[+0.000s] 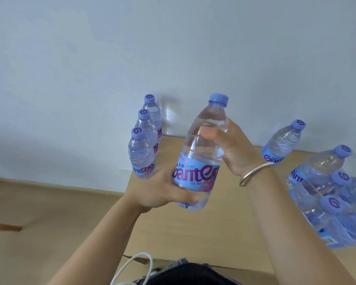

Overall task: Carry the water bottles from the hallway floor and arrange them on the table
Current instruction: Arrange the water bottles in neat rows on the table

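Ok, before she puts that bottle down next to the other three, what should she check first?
1. Both hands hold the bottle: left hand at the base, right hand near the top. Ok.
2. Cap on the held bottle. Ok.
3. Bare table in front of the row of three bottles. Ok.
4. Row standing upright. Ok.
5. Bottle pack at the right keeps clear of that spot. Ok.
6. Grip firm enough. Cannot tell.
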Demonstrator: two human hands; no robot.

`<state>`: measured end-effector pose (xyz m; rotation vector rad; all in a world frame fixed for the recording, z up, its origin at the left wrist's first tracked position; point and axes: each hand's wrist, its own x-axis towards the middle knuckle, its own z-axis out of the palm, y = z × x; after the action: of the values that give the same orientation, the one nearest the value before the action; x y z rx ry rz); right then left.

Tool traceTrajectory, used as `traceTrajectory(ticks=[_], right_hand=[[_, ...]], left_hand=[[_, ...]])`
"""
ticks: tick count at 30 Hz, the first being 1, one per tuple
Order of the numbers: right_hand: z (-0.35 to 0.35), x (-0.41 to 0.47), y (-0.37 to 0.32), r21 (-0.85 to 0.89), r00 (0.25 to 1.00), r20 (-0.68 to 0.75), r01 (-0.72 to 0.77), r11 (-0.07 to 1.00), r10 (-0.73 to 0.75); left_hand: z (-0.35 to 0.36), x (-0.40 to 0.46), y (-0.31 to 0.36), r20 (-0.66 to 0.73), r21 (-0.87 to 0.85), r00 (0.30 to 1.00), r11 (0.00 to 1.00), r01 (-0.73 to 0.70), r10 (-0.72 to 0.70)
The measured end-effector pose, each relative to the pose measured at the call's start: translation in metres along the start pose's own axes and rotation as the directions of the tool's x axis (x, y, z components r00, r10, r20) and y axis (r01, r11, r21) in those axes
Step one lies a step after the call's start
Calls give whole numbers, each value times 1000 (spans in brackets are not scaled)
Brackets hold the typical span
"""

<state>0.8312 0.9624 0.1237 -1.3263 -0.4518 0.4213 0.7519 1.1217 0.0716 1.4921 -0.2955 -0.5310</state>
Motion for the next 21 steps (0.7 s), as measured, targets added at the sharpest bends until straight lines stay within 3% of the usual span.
traceTrajectory(ticks=[3, 9, 12, 14, 17, 21], right_hand=[[9, 4, 5, -99, 1000, 21, -10, 995, 12], [31, 12, 11, -130, 992, 122, -7, 991, 23], [39, 14, 13, -228, 976, 201, -35, 973, 82], [45, 14, 17, -347, 951, 270, -52, 936, 153], [56, 11, 38, -534, 947, 241, -53, 844, 212], [72, 14, 74, -573, 937, 200, -126, 810, 287]], left_hand=[[-2, -8, -9, -117, 49, 993, 999, -22, 28], [-12, -29, -15, -130, 59, 991, 998, -34, 42], [-18, -37, -25, -120, 60, 993, 998, 8, -1], [-26, -46, -36, -206, 61, 978, 997, 56, -43], [-39, -58, -62, -346, 32, 931, 991, 133, -114], [-51, -67, -98, -467, 38, 863, 971, 236, -192]])
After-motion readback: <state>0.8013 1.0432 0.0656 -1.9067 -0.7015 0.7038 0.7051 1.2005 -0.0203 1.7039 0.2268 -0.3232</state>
